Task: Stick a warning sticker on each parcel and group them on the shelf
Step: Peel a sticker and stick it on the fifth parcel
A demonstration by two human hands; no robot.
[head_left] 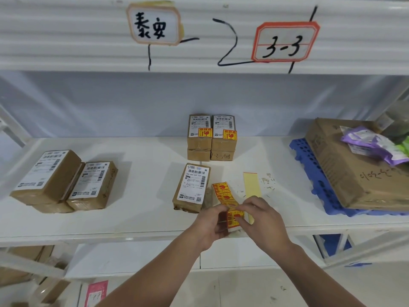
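A strip of yellow-and-red warning stickers [224,193] lies on the white shelf [141,209] near its front edge. My left hand [210,227] grips the strip's near end from the left. My right hand [259,216] pinches one sticker at that end between thumb and forefinger. Just left of the strip lies a brown parcel [192,187] with a white shipping label and no warning sticker. Behind it stand two short stacks of parcels [211,138], the top ones bearing warning stickers. Further left sits a group of unstickered parcels [66,182].
An empty yellow backing strip [250,185] lies right of the stickers. A large cardboard box [358,165] rests on a blue perforated tray [314,180] at the right, with plastic mail bags on top. Labels hang on the shelf beam above.
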